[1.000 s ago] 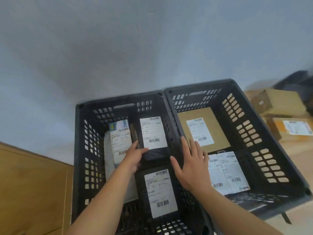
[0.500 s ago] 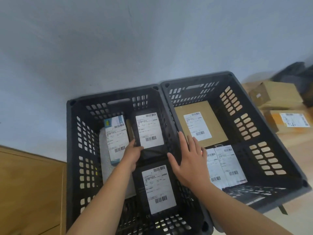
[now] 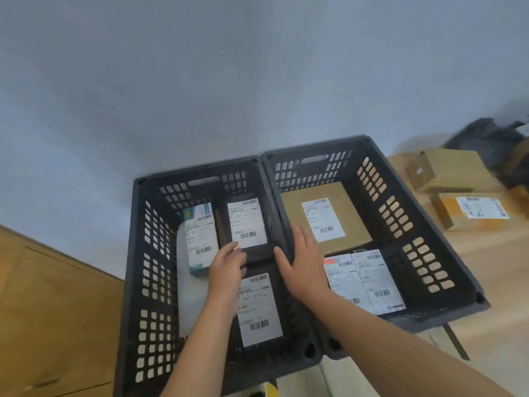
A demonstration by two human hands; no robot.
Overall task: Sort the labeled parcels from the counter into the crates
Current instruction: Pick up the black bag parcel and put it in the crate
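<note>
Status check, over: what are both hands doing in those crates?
Left hand grips far black parcel in left crate. Right hand flat on the rim between crates. Nothing blocking; boxes wait on counter.

wall (image 3: pixel 257 67): plain blue-grey, spread across the upper half.
lower left: a brown wooden cabinet (image 3: pixel 51 310) is seen.
right: a pale wood table (image 3: pixel 492 267) is set against the wall.
light: soft, even.

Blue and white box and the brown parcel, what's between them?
Head view: the far black labeled parcel, then the crates' adjoining walls under the right hand.
</note>
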